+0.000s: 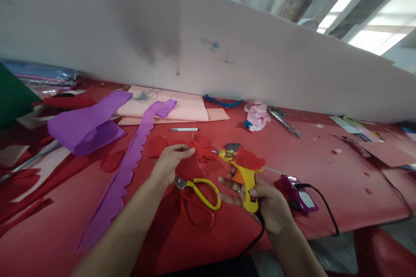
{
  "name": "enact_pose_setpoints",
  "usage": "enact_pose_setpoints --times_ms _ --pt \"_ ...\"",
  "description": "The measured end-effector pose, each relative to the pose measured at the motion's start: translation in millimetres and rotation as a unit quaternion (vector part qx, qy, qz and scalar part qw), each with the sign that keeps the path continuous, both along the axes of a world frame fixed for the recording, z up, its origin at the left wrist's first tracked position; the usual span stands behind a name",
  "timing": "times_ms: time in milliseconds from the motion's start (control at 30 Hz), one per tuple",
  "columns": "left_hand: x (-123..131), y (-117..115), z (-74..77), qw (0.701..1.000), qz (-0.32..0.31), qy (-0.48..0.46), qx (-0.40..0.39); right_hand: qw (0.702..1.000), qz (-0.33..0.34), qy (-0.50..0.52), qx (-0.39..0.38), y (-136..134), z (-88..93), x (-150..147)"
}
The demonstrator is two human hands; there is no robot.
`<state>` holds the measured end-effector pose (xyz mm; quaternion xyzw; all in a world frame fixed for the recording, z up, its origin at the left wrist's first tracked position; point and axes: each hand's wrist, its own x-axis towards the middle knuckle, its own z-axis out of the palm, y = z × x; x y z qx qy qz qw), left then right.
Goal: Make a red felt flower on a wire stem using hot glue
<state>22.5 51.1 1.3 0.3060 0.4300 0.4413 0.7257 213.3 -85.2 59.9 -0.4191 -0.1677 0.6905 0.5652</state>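
Observation:
My right hand (256, 194) is closed around the handle of a yellow glue gun (248, 181), its nozzle pointing left toward my other hand. A red petal-like piece (249, 159) lies against the gun's upper side. My left hand (172, 160) pinches at a thin pale strand (201, 168), beside red petal-shaped pieces (204, 145); whether it also grips red material is hidden by the fingers. Between my hands lie scissors (204, 192) with one yellow and one red handle loop. A white pen (184, 129) rests just beyond the left hand.
Scalloped purple strip (130, 169) and folded purple sheet (84, 130) lie left, pale pink sheets (185, 108) behind. A purple box with a cord (299, 194) sits right. Crumpled pink material (256, 114) and silver tool (284, 122) lie near the white panel (195, 30). The table (325, 160) is red.

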Motion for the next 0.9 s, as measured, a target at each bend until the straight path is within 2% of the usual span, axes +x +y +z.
enact_pose_setpoints --times_ms 133,233,333,533,700,900 --pt "1 -2 2.3 1.0 -0.019 0.002 0.001 0.992 -0.027 -0.127 -0.01 -2 -4.8 -6" --pt "1 -2 4.2 1.0 -0.016 0.005 -0.003 0.971 0.009 -0.237 0.031 -4 -11.6 -12" --pt "2 -3 6.7 1.0 -0.018 0.004 0.0 0.95 0.046 -0.304 0.054 -4 -19.4 -15" --pt "2 -4 10.6 0.999 -0.021 0.021 0.011 0.928 0.06 -0.363 0.059 2 -29.7 -15" --pt "2 -3 8.5 0.999 -0.026 0.027 0.037 0.906 0.061 -0.412 0.072 5 -31.3 -14" --pt "2 -3 8.4 0.998 -0.03 0.03 0.043 0.89 0.098 -0.438 0.08 6 -32.9 -14"
